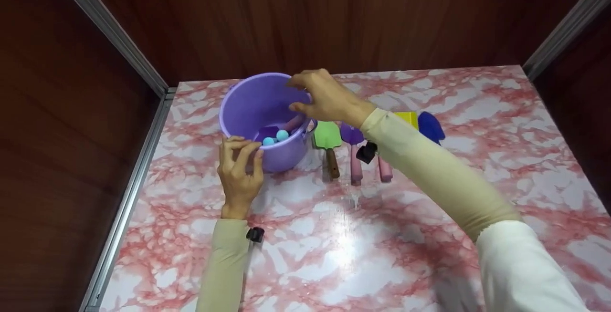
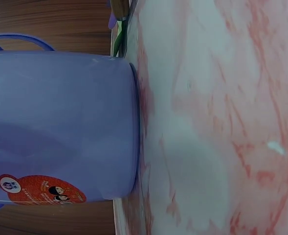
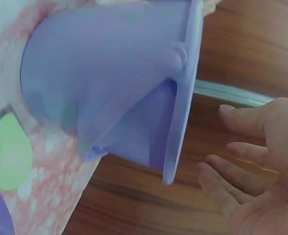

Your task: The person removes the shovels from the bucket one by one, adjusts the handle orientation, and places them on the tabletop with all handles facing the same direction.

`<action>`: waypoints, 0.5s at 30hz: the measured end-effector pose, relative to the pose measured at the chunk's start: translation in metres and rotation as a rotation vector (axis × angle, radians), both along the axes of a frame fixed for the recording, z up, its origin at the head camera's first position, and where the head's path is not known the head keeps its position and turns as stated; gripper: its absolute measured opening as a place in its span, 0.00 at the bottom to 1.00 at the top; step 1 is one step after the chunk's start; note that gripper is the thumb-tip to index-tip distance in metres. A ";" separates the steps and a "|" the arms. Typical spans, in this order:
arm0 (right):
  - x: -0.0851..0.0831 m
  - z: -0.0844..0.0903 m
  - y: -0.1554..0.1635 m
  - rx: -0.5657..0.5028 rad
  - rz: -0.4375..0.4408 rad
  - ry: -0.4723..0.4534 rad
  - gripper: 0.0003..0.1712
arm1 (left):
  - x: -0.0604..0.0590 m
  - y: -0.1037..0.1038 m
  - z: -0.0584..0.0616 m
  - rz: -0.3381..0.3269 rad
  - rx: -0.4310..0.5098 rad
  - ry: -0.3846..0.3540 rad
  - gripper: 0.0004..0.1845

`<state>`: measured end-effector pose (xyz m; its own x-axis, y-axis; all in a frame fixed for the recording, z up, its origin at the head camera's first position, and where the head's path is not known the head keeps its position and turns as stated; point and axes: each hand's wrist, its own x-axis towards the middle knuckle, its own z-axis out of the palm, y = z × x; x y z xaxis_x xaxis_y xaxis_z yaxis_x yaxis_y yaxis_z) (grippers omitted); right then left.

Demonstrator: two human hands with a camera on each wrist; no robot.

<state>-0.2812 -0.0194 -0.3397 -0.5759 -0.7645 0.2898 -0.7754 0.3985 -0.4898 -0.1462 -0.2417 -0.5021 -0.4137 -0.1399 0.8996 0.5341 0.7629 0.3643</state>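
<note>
The purple bucket stands on the marble table at about 10 o'clock from its middle, holding two blue balls and a pink-handled tool. The left hand is at the bucket's 7 o'clock, its curled fingers pinching the near rim. The right hand hovers over the rim at 3 o'clock, fingers loosely spread and holding nothing. Just at the bucket's 3 o'clock lie a green spade, a purple scoop, a yellow piece and a blue scoop.
</note>
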 end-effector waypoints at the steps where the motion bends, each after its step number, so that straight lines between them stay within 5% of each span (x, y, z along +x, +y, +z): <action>1: 0.001 -0.001 -0.002 0.009 0.005 0.000 0.28 | -0.001 0.000 0.000 0.000 -0.001 0.002 0.06; 10: -0.002 -0.013 -0.025 0.175 0.014 -0.030 0.30 | -0.002 0.001 0.003 -0.008 -0.001 0.009 0.06; 15: -0.004 -0.016 -0.046 0.344 0.003 -0.023 0.24 | -0.001 -0.002 0.004 -0.003 -0.008 -0.004 0.05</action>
